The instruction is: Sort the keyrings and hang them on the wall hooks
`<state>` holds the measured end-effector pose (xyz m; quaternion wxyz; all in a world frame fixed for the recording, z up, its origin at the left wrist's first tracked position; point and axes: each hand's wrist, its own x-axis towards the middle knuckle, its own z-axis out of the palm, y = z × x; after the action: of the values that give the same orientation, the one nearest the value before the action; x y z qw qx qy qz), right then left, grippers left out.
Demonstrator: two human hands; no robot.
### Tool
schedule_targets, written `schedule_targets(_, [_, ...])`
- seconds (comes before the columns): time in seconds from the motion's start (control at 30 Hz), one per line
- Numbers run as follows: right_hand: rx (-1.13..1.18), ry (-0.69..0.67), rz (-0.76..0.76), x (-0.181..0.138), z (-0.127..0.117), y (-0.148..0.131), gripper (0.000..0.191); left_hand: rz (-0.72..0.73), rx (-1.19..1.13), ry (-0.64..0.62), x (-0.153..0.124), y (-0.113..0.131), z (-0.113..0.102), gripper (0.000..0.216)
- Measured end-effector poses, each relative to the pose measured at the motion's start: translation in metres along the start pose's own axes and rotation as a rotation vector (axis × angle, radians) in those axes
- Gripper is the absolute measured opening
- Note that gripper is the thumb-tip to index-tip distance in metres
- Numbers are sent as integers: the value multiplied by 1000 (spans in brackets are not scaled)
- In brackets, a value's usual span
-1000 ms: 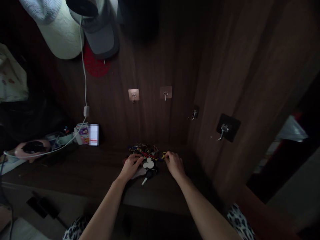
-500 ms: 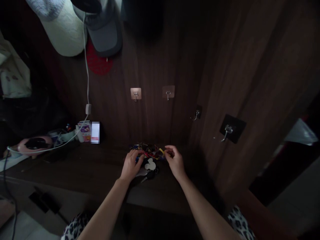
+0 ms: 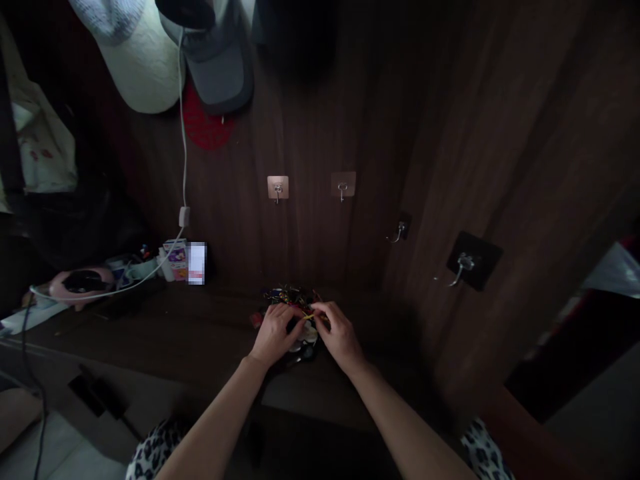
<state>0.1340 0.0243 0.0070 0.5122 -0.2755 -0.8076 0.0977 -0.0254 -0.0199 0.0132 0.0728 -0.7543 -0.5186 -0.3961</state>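
Observation:
On the dark wooden shelf lies a tangled heap of keys and keyrings (image 3: 287,295) with coloured bits among them. Both hands meet at its near side. A thin yellow strip (image 3: 309,317) runs between my fingertips; its exact kind is too small to tell. My left hand (image 3: 277,331) is closed, thumb and fingers pinching near the strip's left end. My right hand (image 3: 340,337) pinches its right part. Below the fingers, a white rounded tag (image 3: 310,332) is partly covered by the hands. A red piece (image 3: 257,320) rests just left of my left hand.
Metal adhesive hooks (image 3: 278,189) are fixed on the wooden wall. To the left stand a lit phone (image 3: 197,263), small boxes (image 3: 177,257) and a pink device (image 3: 83,285). A white cable (image 3: 184,160) hangs down past caps (image 3: 217,77).
My right hand has moved left with the yellow strip, and the two hands are now close together. My left hand has shifted slightly right and now pinches at the strip. The view has turned slightly left.

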Motion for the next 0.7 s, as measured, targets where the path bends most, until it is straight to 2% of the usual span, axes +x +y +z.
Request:
schedule_targets(0.13, [30, -28, 37, -1, 1, 1, 22, -13, 8, 37, 0, -2, 0, 15])
schedule_targets(0.27, [49, -198, 87, -2, 1, -3, 21, -46, -26, 123, -1, -4, 1, 14])
schedule_targets(0.37, [84, -264, 132, -1, 2, -6, 20, -57, -64, 183, -1, -6, 2, 13])
schedule_targets(0.5, [95, -230, 175, 0, 5, -6, 19, -55, -77, 194, 0, -7, 3, 13])
schedule_targets(0.7, [166, -150, 202, 1, 4, -2, 20, -97, -99, 130, 0, -7, 3, 17])
